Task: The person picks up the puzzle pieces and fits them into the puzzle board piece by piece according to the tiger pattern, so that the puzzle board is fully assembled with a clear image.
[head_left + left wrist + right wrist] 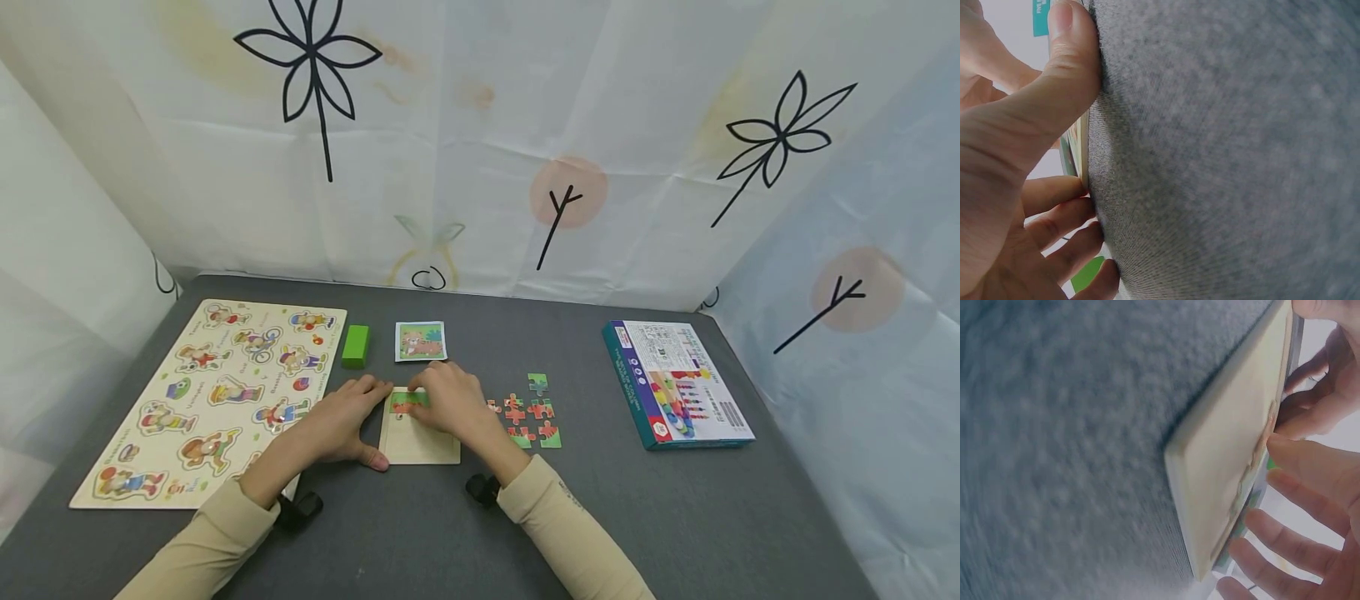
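A small wooden puzzle tray (423, 446) lies on the table, with several joined jigsaw pieces (405, 402) along its upper part. My left hand (348, 421) rests at the tray's left side, thumb near the lower corner and fingers near the upper one. In the left wrist view, its thumb (1072, 59) and fingers are spread apart. Over the tray's upper right is my right hand (450, 400), its fingertips on the pieces. The right wrist view shows its thumb (1310, 462) touching the row of pieces; whether a loose piece is under the fingers is hidden.
Loose jigsaw pieces (542, 408) lie right of the tray. Behind it are a small picture card (420, 342) and a green block (356, 347). A large picture board (172, 450) covers the left side, and a boxed set (678, 383) lies at the right.
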Tool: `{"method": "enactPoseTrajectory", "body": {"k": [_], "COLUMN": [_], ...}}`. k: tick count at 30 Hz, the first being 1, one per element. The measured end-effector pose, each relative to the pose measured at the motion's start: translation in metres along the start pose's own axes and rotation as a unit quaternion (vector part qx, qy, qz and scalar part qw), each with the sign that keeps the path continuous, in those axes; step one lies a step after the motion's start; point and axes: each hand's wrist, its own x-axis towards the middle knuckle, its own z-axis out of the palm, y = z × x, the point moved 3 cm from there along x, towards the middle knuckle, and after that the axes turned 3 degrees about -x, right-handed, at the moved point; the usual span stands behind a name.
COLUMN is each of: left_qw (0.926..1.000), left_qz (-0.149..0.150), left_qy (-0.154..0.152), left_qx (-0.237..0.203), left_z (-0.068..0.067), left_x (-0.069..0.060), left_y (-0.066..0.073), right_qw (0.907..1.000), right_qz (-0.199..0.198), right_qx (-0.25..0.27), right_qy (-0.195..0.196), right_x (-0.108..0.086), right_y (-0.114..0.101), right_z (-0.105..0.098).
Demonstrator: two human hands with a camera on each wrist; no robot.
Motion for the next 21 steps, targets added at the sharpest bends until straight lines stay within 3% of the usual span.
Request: {"method": "enactPoseTrajectory", "body": {"k": [7, 21], "left_qw": [1.0000, 1.0000], "left_qz": [-0.001, -0.003], "left_qy": [0.001, -0.001], "left_qx": [0.004, -0.001], "left_z": [0.000, 0.001], "left_x": [0.000, -0.001], "left_y": [0.000, -0.002], "right_qw": [0.9997, 0.9966], "right_qz": [0.021, 0.064], "right_qx": [0.010, 0.018], "right_qy": [0.011, 0.048], "right_x": [-0.005, -0.028], "right_y": [0.017, 0.077], "right_z": [-0.010, -0.023]}}
